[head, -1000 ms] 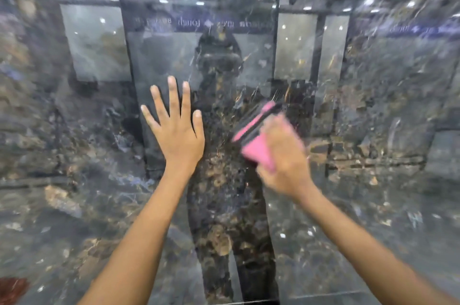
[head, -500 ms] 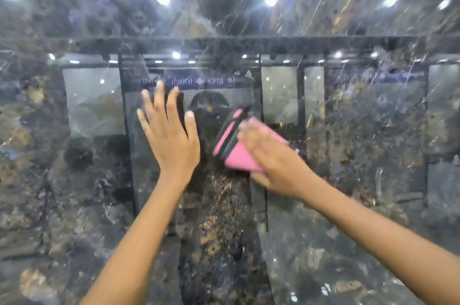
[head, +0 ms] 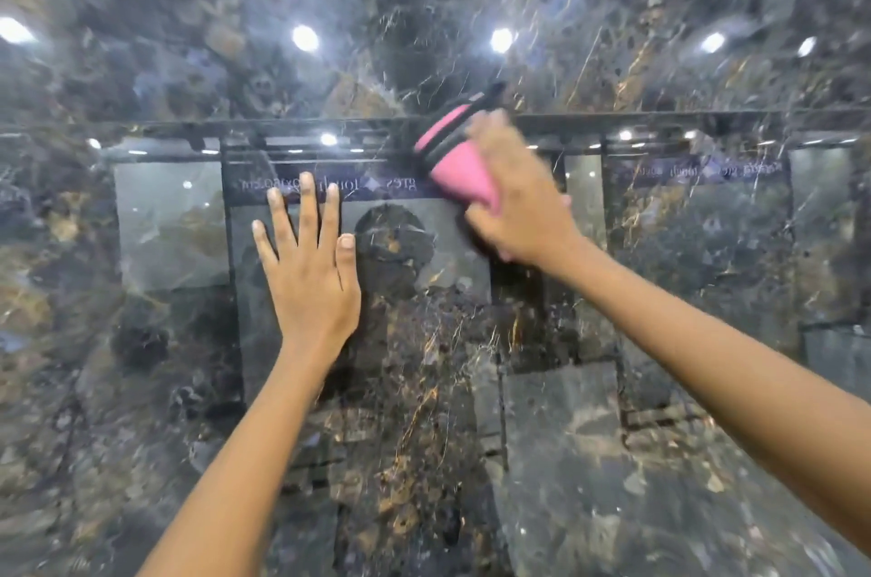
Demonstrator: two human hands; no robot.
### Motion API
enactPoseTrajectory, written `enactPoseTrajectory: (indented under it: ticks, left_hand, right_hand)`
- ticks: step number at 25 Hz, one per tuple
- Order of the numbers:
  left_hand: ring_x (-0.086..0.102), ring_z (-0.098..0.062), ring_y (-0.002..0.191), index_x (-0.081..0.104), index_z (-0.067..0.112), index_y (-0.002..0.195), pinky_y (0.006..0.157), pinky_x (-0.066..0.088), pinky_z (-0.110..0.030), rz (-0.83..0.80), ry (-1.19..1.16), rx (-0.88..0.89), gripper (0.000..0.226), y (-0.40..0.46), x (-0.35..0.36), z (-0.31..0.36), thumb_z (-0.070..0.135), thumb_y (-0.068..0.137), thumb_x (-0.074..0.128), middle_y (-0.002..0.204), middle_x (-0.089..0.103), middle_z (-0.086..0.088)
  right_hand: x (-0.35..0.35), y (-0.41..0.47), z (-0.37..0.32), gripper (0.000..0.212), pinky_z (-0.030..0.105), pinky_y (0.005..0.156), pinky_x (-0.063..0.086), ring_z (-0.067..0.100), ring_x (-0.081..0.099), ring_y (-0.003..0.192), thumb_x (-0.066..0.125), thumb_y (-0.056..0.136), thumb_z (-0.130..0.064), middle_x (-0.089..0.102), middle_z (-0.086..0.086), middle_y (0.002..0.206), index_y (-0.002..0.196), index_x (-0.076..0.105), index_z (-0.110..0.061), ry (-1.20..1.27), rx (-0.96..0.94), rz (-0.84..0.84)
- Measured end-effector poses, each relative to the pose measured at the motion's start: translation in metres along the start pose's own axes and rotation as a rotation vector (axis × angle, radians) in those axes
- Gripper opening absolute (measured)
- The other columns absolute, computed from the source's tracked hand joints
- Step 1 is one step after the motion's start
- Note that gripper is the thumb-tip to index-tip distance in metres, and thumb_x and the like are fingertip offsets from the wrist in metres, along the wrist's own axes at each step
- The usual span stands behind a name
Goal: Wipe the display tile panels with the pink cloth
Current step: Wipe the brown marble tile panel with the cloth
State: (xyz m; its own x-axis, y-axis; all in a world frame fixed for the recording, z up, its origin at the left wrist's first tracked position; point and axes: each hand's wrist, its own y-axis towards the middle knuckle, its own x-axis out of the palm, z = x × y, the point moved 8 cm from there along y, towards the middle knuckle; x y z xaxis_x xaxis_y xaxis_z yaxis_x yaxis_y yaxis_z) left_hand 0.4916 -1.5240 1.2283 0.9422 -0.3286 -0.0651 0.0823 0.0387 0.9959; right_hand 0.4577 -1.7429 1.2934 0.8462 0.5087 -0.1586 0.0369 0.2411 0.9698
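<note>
Right hand (head: pixel 513 199) curled round the pink cloth (head: pixel 459 168), fingers and thumb closed on it, pressing it against the glossy dark tile panel (head: pixel 612 458); blurred by motion. Cloth folded into a pad, pink with a dark band near its upper edge, sticking out up and left of the knuckles, its mirror image meeting it on the shine. Left hand (head: pixel 308 265) flat on the same panel, just left of the cloth, fingers straight and spread, holding nothing. Reflected in the polish: ceiling lights (head: pixel 305 37), a strip of mirrored lettering (head: pixel 330 187), pale panels behind. Both forearms bare, reaching in from the near edge.
</note>
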Motion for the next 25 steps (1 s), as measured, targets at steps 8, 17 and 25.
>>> enactPoseTrajectory:
  ticks: [8, 17, 25]
  left_hand:
    - [0.001, -0.034, 0.150, 0.019, 0.018, 0.157, 0.120, -0.002, -0.051, -0.051, 0.050, 0.034, 0.057, -0.008, -0.001, -0.002, 0.039, 0.104, 0.023, 0.164, 0.009, -0.006]
    - [0.000, -0.025, 0.152, 0.027, 0.021, 0.154, 0.122, -0.002, -0.043, -0.127, -0.125, -0.087, 0.053, -0.142, 0.016, 0.038, 0.036, 0.103, 0.026, 0.163, 0.014, -0.002]
    - [-0.002, -0.025, 0.152, 0.020, 0.017, 0.154, 0.122, 0.001, -0.042, -0.115, 0.023, -0.007, 0.055, -0.192, 0.026, 0.035, 0.036, 0.104, 0.028, 0.164, 0.000, 0.004]
  right_hand:
    - [-0.026, -0.063, 0.037, 0.061, 0.042, 0.105, 0.045, 0.020, 0.045, 0.126, 0.054, 0.078, -0.024, 0.052, 0.015, 0.136, 0.137, 0.046, -0.009, -0.086, -0.297, -0.236]
    - [0.040, -0.259, -0.057, 0.066, 0.042, 0.103, 0.045, 0.023, 0.044, 0.132, 0.054, 0.079, -0.011, 0.044, 0.008, 0.146, 0.142, 0.038, -0.007, -0.100, -0.549, -0.381]
    - [-0.061, -0.135, 0.098, 0.069, 0.038, 0.117, 0.024, 0.025, 0.034, 0.140, 0.054, 0.074, -0.005, 0.045, 0.014, 0.146, 0.142, 0.043, -0.005, -0.177, 0.312, 0.266]
